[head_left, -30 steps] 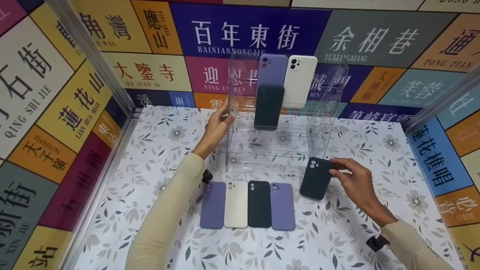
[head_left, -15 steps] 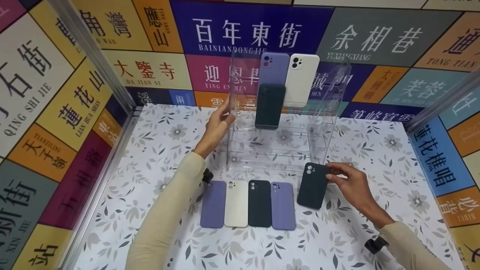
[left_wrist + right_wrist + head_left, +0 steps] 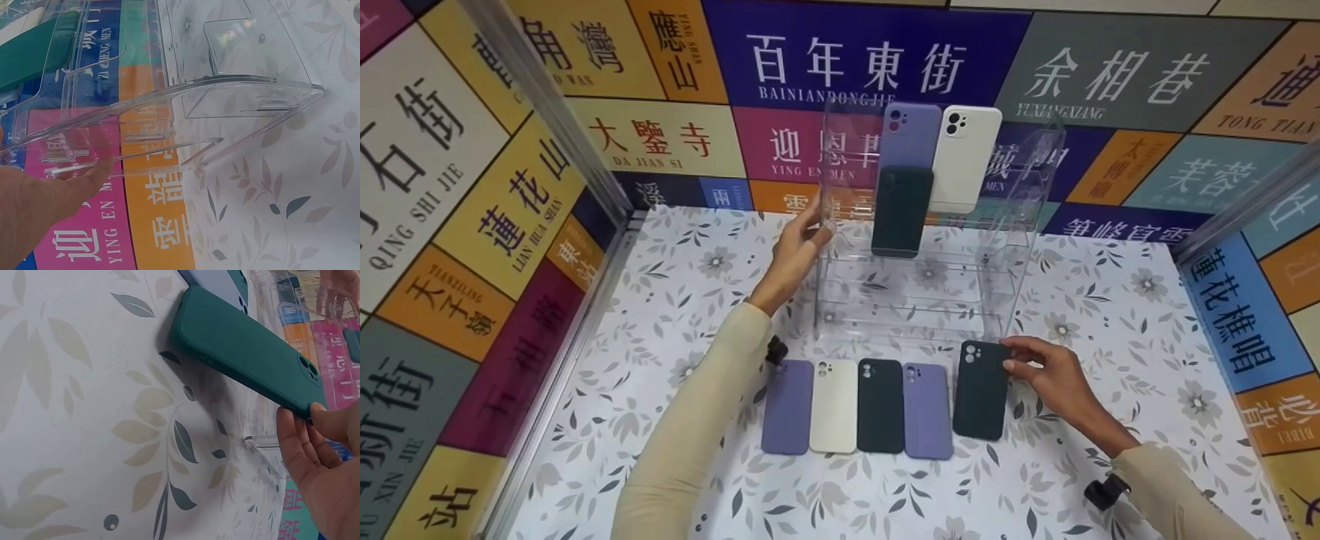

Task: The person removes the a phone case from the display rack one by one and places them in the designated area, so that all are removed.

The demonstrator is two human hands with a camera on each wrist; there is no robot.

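Observation:
With thumb and fingertips my right hand (image 3: pixel 1050 379) pinches the upper right edge of a dark green phone case (image 3: pixel 981 390). In the right wrist view that phone case (image 3: pixel 242 349) slants over the table, its lower end casting a shadow. My left hand (image 3: pixel 795 251) grips the left side panel of a clear tiered display stand (image 3: pixel 1011 281); the left wrist view shows fingers by the panel's edge (image 3: pixel 236 81). On the stand lean a purple phone case (image 3: pixel 913 139), a white one (image 3: pixel 966 161) and, a tier lower, a dark green one (image 3: pixel 901 214).
In front of the stand lies a row: a purple case (image 3: pixel 787 409), a cream case (image 3: pixel 834 409), a dark green case (image 3: pixel 880 409) and another purple case (image 3: pixel 928 412). A leaf-patterned cloth (image 3: pixel 675 285) covers the table. Lettered panels (image 3: pixel 870 52) wall the back and sides.
My right hand has brought the dark green case down toward me and slightly left, beside the row's right end, and it stands straighter. My left hand stays on the stand.

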